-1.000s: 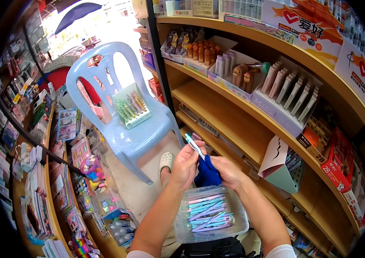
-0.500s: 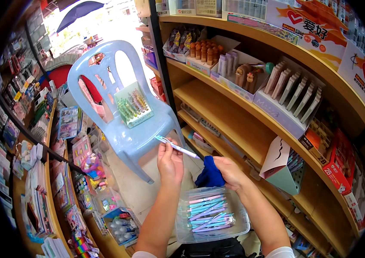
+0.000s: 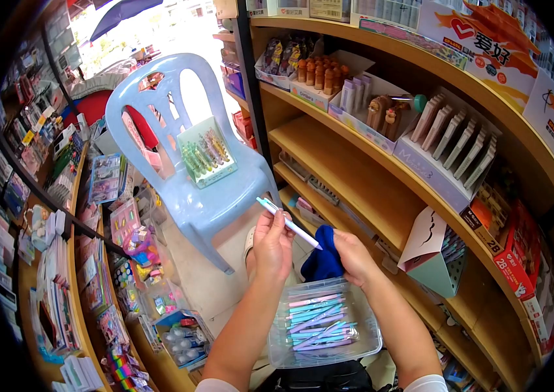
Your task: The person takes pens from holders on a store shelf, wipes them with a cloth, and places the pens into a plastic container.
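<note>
A white pen with a light blue end (image 3: 296, 228) is pinched in my left hand (image 3: 273, 245), its tip pointing down and right toward the cloth. My right hand (image 3: 355, 259) is closed on a dark blue cloth (image 3: 324, 258), which hangs beside the pen's tip. Below both hands sits a clear plastic box (image 3: 373, 340) with several pink, turquoise and purple pens (image 3: 319, 320) lying in it.
Ahead is a blue plastic chair (image 3: 215, 202) bearing a box of patterned pens (image 3: 206, 153). Wooden shelves (image 3: 355, 173) with stationery boxes run along the right. Shelves and bins (image 3: 179, 343) of goods line the left. A tilted pen box (image 3: 430, 255) rests on a lower right shelf.
The pen was against the cloth at first, then moved left and apart from it; now its tip is back near the cloth. The view has shifted slightly.
</note>
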